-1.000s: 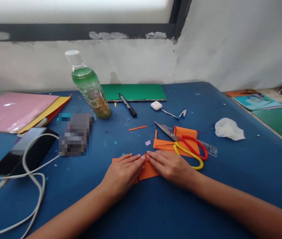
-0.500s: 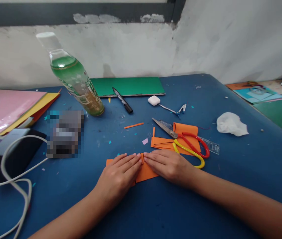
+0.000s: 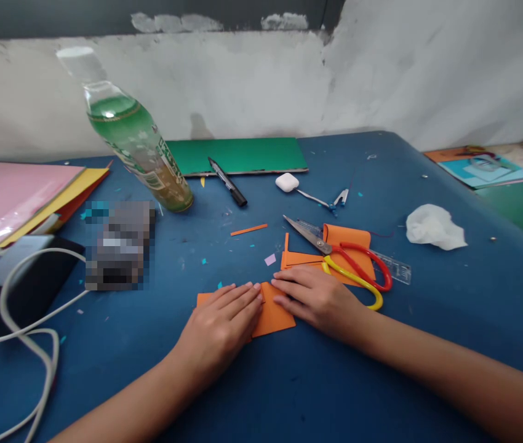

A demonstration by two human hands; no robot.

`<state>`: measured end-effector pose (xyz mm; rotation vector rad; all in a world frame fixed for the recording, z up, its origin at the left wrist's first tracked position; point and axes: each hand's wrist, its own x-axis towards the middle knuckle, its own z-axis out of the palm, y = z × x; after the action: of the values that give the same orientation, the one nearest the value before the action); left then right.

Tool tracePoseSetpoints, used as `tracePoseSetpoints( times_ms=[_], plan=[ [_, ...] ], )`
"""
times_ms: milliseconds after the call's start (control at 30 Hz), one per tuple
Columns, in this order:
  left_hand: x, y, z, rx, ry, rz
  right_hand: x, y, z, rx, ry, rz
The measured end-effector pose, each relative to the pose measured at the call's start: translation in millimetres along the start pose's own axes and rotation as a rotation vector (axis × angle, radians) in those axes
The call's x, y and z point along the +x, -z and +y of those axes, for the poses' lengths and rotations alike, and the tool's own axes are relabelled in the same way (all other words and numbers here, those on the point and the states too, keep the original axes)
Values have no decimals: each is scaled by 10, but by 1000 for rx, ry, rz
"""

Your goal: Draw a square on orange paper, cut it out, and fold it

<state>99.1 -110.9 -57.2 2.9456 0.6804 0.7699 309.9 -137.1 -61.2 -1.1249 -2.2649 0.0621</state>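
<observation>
An orange piece of paper [image 3: 273, 317] lies flat on the blue table in front of me, partly covered by my hands. My left hand [image 3: 224, 317] rests on its left part, fingers stretched out and pressed down. At the paper's right edge is my right hand [image 3: 319, 298], with fingers extended and slightly apart; whether the fingertips touch the paper I cannot tell. Just beyond that hand, scissors [image 3: 330, 249] with one red and one yellow handle lie on more orange paper pieces [image 3: 347, 237]. A clear ruler [image 3: 395, 269] pokes out beneath them.
A tall green-labelled bottle [image 3: 136, 141] stands at the back left. Near it lie a black marker [image 3: 227, 181] and a green board [image 3: 261, 154]. Crumpled white tissue [image 3: 434, 227] sits on the right. A white cable [image 3: 51, 354], a phone-like dark device [image 3: 40, 295] and folders [image 3: 16, 197] occupy the left.
My right hand has shifted slightly right and its fingers have spread, uncovering more of the orange paper. My left hand stays in place on the paper. The view has tilted a little.
</observation>
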Motion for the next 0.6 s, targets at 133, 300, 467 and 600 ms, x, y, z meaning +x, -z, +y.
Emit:
tracePoseSetpoints(
  times_ms=[133, 300, 467, 600],
  plan=[
    [-6, -1, -7, -3, -17, -7, 8, 19, -7, -54, 75, -2],
    [-13, -6, -23, -6, -31, -24, 6, 21, 6, -113, 214, 17],
    [-7, -12, -8, -7, -31, -20, 28, 17, 3, -99, 265, -2],
    [-3, -24, 3, -13, -6, -13, 59, 35, -10, -91, 281, -31]
  ],
)
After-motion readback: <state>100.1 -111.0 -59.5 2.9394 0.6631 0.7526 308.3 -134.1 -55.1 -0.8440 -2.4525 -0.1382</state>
